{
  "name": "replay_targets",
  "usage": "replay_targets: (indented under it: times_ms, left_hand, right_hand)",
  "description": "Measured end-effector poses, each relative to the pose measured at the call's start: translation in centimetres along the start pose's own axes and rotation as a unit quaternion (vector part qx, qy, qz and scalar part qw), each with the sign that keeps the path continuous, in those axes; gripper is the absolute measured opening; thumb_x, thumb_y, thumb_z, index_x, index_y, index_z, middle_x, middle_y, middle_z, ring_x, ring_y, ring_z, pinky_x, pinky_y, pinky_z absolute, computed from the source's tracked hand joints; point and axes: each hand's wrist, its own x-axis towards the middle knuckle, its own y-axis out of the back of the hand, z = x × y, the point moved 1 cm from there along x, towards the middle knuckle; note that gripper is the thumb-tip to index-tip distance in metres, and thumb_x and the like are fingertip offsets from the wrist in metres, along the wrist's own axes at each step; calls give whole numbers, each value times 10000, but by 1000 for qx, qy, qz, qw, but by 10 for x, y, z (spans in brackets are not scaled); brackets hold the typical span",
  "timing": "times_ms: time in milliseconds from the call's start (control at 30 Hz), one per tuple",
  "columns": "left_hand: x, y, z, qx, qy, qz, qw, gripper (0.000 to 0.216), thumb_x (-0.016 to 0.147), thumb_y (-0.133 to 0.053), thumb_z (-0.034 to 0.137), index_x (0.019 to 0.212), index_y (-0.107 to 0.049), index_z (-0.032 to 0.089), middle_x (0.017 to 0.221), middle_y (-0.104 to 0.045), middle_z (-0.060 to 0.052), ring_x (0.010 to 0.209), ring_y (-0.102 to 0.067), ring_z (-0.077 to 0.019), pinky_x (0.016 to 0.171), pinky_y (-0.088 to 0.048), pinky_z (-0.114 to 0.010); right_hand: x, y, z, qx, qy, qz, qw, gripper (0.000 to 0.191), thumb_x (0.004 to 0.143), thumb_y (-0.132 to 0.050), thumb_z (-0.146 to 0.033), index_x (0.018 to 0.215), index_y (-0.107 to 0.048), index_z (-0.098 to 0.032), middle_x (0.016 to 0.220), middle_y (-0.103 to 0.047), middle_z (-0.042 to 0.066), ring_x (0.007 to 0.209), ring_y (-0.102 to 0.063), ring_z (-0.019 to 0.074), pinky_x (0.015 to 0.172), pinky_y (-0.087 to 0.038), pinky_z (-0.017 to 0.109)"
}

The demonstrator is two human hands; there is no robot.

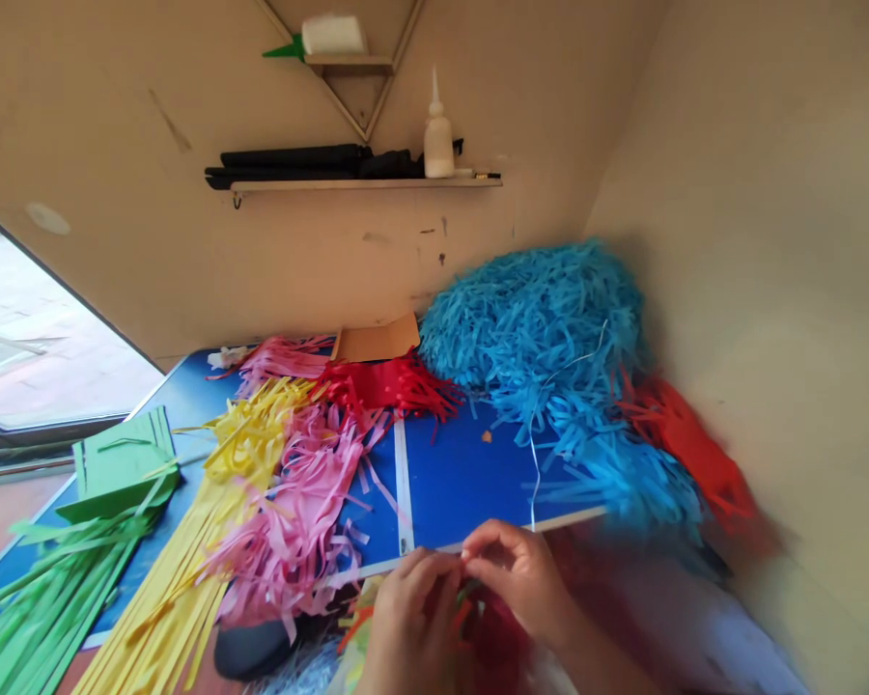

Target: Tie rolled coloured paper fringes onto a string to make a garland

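At the near edge of the view, the left hand (412, 618) and the right hand (521, 574) are brought together, fingertip to fingertip. The fingers of both hands are curled and pinched closed on a small bundle of paper strips (489, 637) in red, green and orange, which is held just in front of the near edge of the blue table (463, 483). The exact point of grip is blurred. A thin white thread (534, 473) is seen to run from just above the right hand up across the table.

To the left of the hands, a dark rounded object (250, 649) is partly covered by pink strips (311, 502). Beside these, yellow strips (210, 541) are laid out lengthwise, and green strips (58, 579) are spread further left, with green sheets (120, 463) stacked behind them.

Further back, red strips (391, 386) are heaped at the middle of the table, with a piece of brown cardboard (377, 340) behind them. A large pile of blue fringe (543, 338) is set in the right corner, touching a red-orange pile (687, 434) against the side wall.

On the far wall, a shelf (362, 183) is mounted, on which a white glue bottle (438, 135) is stood upright beside long black items (296, 159).
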Motion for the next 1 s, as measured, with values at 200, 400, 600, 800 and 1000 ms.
replay_targets:
  times_ms: [200, 400, 600, 800, 1000]
  left_hand:
    - [-10, -14, -4, -61, 90, 42, 993, 89, 889, -592, 273, 835, -649, 232, 723, -699, 9, 640, -663, -131, 600, -531, -193]
    - [-8, -12, -4, -43, 53, 14, 998, 94, 859, -656, 308, 925, -701, 258, 840, -757, -5, 742, -706, -151, 681, -555, -216]
    - [3, -2, 3, 15, -14, -1, 1000, 70, 878, -624, 216, 828, -670, 232, 765, -732, 11, 661, -689, -124, 603, -548, -184]
    - [5, -7, 3, 47, -119, 89, 988, 128, 910, -587, 178, 844, -678, 239, 796, -732, 14, 782, -720, -113, 842, -570, -209]
    - [6, -11, 7, 69, -163, 88, 980, 112, 913, -597, 185, 838, -666, 231, 752, -716, 35, 713, -696, -93, 906, -546, -237]
  right_hand:
    - [-5, 6, -1, -44, -4, -10, 999, 72, 771, -747, -256, 834, -742, -221, 834, -733, 17, 790, -663, 179, 745, -513, 268]
    - [-4, 8, 1, 23, -33, 7, 999, 210, 699, -824, -338, 814, -714, -200, 772, -724, 11, 723, -663, 164, 694, -521, 246]
    - [-9, 10, -6, -58, 34, 24, 997, 74, 779, -750, -268, 807, -702, -219, 766, -718, -5, 713, -673, 148, 693, -536, 216]
    - [-13, 10, -13, -156, 141, 59, 976, 70, 836, -685, -214, 886, -709, -255, 821, -741, -21, 755, -709, 134, 693, -557, 171]
    - [-19, 9, -18, -210, 233, 91, 945, 110, 845, -668, -159, 894, -686, -256, 802, -744, -41, 745, -712, 116, 723, -551, 151]
